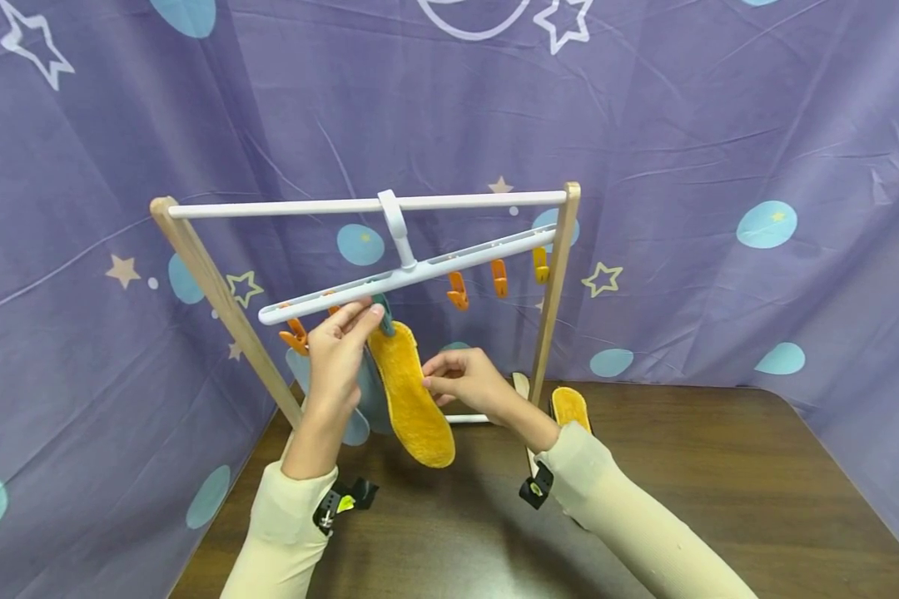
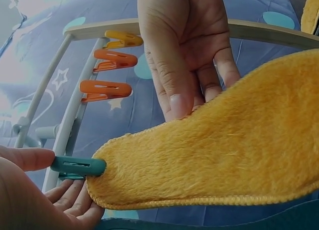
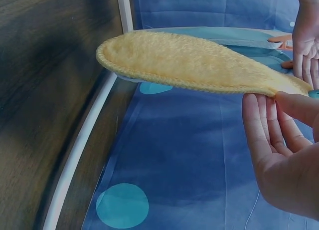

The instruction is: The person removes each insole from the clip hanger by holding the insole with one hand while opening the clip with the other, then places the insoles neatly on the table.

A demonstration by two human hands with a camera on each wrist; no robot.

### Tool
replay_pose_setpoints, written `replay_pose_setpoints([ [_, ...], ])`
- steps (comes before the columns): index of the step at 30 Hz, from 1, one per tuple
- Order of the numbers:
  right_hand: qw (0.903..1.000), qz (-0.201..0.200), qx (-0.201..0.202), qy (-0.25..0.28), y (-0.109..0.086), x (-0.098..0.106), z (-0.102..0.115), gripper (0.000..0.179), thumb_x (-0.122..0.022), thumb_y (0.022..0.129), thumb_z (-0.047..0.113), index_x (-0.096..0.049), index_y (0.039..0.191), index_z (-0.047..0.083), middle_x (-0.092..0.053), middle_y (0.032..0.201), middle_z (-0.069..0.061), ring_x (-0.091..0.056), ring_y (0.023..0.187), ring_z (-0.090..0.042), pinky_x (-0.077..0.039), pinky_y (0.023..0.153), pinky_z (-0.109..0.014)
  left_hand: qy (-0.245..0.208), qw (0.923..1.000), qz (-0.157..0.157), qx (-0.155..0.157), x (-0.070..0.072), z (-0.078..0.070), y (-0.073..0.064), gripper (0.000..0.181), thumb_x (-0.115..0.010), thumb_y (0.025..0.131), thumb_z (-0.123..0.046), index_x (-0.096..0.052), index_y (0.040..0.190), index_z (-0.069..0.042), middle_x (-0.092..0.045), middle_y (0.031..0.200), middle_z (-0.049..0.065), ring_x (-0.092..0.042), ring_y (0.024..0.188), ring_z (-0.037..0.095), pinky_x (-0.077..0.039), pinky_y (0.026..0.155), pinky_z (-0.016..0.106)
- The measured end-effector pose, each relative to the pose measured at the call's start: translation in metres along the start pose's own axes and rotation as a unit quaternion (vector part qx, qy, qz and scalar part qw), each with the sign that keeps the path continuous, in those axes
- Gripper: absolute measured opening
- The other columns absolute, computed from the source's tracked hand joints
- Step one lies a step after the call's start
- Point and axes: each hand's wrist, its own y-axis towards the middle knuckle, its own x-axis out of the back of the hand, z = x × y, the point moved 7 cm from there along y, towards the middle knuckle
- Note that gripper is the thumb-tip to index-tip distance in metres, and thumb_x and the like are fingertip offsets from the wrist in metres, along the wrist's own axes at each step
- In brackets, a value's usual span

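A fuzzy yellow insole (image 1: 412,399) hangs toe-down from a white clip hanger (image 1: 449,266). A green clip (image 2: 79,165) grips its narrow end. My left hand (image 1: 335,353) pinches that clip between thumb and fingers, just under the hanger bar. On the insole's right edge, my right hand (image 1: 468,378) holds on with thumb and fingertips, and in the right wrist view its thumb (image 3: 296,106) lies near the narrow end. Blue-grey flat pieces (image 1: 374,403) hang behind the insole, partly hidden by it and my left hand.
The hanger hooks over the white top rail (image 1: 285,208) of a rack with wooden side posts (image 1: 560,287). Orange clips (image 1: 500,278) and a yellow clip (image 1: 541,264) dangle from its right half. Another yellow insole (image 1: 571,406) is by the right post, over the brown table (image 1: 689,466).
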Motion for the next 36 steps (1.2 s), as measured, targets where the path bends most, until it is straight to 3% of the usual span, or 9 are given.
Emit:
replay_pose_setpoints([
  [5,1.0,0.004,-0.002,-0.007,0.0006,-0.0014,0.002,0.014,-0.069,0.095,0.003,-0.071,0.106,-0.006,-0.073,0.092,-0.017,-0.069,0.075,-0.015,-0.065,0.076,-0.046,0.01,0.9998,0.012,0.009,0.0005,-0.003,0.0,0.042,-0.068,0.098,-0.013,-0.062,0.134,0.006,-0.063,0.136,0.017,-0.058,0.115,0.007,-0.043,0.113,0.028],
  [19,0.9999,0.002,-0.004,-0.014,0.0011,-0.0049,0.0042,0.013,-0.069,0.095,0.002,-0.071,0.105,-0.006,-0.073,0.093,-0.019,-0.07,0.075,-0.015,-0.065,0.074,-0.043,0.021,0.9995,0.016,0.02,0.0042,-0.0051,0.0029,0.042,-0.071,0.096,-0.016,-0.064,0.133,0.004,-0.071,0.112,-0.008,-0.058,0.114,0.007,-0.045,0.107,0.026],
  [27,0.9999,0.002,-0.001,-0.011,0.0021,-0.0075,0.005,0.013,-0.069,0.094,0.002,-0.071,0.104,-0.007,-0.073,0.092,-0.019,-0.069,0.074,-0.014,-0.064,0.077,-0.051,0.013,0.9998,0.006,0.016,0.005,-0.0055,0.0062,0.037,-0.075,0.094,-0.016,-0.07,0.126,0.0,-0.068,0.131,0.011,-0.059,0.111,0.008,-0.048,0.101,0.024],
  [36,1.0,0.001,0.006,-0.006,0.0027,-0.0092,0.0053,0.015,-0.068,0.095,0.002,-0.071,0.106,-0.008,-0.073,0.093,-0.021,-0.069,0.074,-0.014,-0.06,0.081,-0.06,0.005,0.9998,0.012,0.014,0.0049,-0.0064,0.0072,0.037,-0.075,0.093,-0.017,-0.07,0.125,0.003,-0.069,0.128,0.011,-0.059,0.112,0.009,-0.048,0.102,0.025],
])
